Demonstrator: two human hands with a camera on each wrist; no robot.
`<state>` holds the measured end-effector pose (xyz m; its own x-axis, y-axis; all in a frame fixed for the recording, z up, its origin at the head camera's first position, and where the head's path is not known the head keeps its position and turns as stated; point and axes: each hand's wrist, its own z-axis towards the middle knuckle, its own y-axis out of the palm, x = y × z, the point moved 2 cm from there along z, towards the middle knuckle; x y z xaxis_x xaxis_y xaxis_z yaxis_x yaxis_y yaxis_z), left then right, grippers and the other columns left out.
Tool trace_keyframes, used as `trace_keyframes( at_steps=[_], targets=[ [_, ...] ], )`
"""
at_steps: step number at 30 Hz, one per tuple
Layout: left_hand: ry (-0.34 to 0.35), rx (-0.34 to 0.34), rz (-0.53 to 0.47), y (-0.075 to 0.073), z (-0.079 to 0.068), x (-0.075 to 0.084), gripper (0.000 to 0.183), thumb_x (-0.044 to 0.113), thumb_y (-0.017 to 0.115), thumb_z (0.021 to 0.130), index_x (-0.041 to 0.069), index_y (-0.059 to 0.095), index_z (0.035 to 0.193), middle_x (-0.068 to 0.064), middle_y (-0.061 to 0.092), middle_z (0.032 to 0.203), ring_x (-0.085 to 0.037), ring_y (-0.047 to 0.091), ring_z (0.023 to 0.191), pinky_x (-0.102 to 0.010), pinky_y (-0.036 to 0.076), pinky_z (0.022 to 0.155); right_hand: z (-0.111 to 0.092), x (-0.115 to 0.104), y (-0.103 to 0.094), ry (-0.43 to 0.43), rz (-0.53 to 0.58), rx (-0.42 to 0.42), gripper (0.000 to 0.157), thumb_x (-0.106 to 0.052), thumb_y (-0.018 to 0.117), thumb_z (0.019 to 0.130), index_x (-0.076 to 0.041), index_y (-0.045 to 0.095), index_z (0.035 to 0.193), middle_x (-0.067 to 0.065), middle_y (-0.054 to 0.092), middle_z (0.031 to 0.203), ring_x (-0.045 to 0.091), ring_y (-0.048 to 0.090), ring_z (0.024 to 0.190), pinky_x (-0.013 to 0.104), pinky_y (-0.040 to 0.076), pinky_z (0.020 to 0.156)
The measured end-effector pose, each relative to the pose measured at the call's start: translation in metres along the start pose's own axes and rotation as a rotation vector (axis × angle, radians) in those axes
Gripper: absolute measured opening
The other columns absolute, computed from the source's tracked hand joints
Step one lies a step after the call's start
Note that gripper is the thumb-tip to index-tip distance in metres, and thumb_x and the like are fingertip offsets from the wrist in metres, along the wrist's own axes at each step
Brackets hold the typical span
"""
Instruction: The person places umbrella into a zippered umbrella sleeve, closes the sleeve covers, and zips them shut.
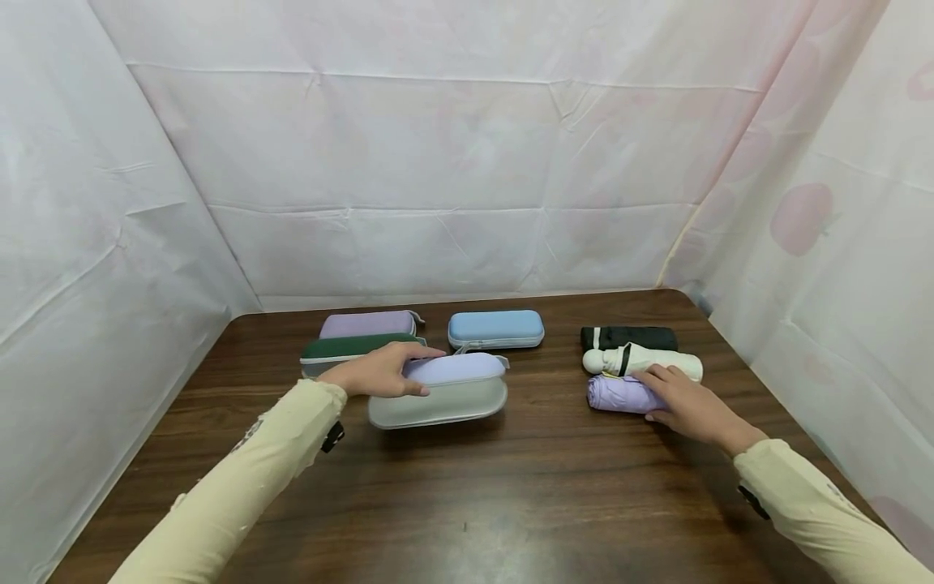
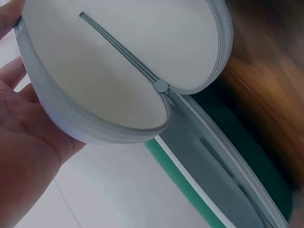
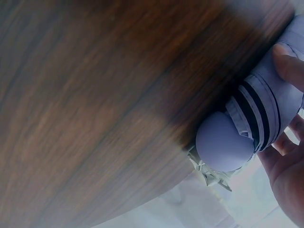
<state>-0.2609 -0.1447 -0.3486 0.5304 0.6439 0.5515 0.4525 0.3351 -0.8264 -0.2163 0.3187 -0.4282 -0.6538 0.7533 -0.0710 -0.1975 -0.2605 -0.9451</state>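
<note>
My left hand [image 1: 387,371] holds an unzipped lavender zip case [image 1: 456,370], thumb on the near side and fingers behind. Its two halves are spread, and the pale inside [image 2: 128,66] with a zipper along the rim shows in the left wrist view. On the right, a rolled lavender folding umbrella [image 1: 622,394] lies on the table, and my right hand [image 1: 689,405] grips its right part. The right wrist view shows the umbrella's rounded knob [image 3: 224,142], with thumb and fingers on either side of the roll. A white folding umbrella [image 1: 660,362] lies just behind it.
Behind the white umbrella lies a black folding umbrella [image 1: 635,337]. A green case [image 1: 357,347], unzipped with a grey inside, sits left of the lavender one. A purple case [image 1: 367,324] and a blue case [image 1: 496,328] stand along the back of the wooden table [image 1: 467,503].
</note>
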Motion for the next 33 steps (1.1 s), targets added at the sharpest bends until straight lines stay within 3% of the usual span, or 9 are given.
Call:
trace_keyframes(
  at_steps=[7, 16, 26, 33],
  targets=[
    [-0.017, -0.037, -0.043, 0.014, 0.029, 0.017, 0.061, 0.022, 0.07, 0.088, 0.019, 0.045, 0.143, -0.003, 0.045, 0.141, -0.018, 0.047, 0.122, -0.04, 0.04, 0.097, 0.003, -0.003, 0.0, 0.023, -0.01, -0.015, 0.068, -0.011, 0.087, 0.066, 0.004, 0.055, 0.124, 0.014, 0.057, 0.113, 0.033, 0.054, 0.099, 0.049, 0.045, 0.082],
    [-0.009, -0.068, -0.106, 0.033, 0.056, 0.028, 0.06, 0.019, 0.069, 0.088, 0.016, 0.045, 0.143, -0.002, 0.046, 0.141, -0.016, 0.047, 0.122, -0.037, 0.04, 0.097, 0.005, -0.007, 0.002, 0.067, -0.082, -0.036, 0.065, -0.009, 0.086, 0.066, 0.004, 0.056, 0.122, 0.017, 0.057, 0.111, 0.036, 0.057, 0.096, 0.05, 0.047, 0.078],
    [-0.011, -0.057, -0.122, 0.046, 0.056, 0.023, 0.056, 0.024, 0.066, 0.091, 0.016, 0.046, 0.142, -0.003, 0.05, 0.136, -0.017, 0.051, 0.118, -0.039, 0.041, 0.095, 0.009, -0.012, 0.006, 0.079, -0.097, 0.033, 0.056, -0.004, 0.081, 0.06, 0.0, 0.062, 0.112, 0.012, 0.06, 0.101, 0.034, 0.06, 0.09, 0.049, 0.049, 0.07],
    [-0.021, -0.041, -0.12, 0.049, 0.057, 0.017, 0.055, 0.028, 0.064, 0.092, 0.017, 0.046, 0.142, -0.003, 0.052, 0.135, -0.015, 0.054, 0.113, -0.039, 0.043, 0.092, 0.014, -0.029, 0.0, 0.042, -0.095, 0.063, 0.053, -0.006, 0.082, 0.061, -0.001, 0.063, 0.11, 0.011, 0.06, 0.1, 0.032, 0.06, 0.093, 0.048, 0.049, 0.072]
  ],
)
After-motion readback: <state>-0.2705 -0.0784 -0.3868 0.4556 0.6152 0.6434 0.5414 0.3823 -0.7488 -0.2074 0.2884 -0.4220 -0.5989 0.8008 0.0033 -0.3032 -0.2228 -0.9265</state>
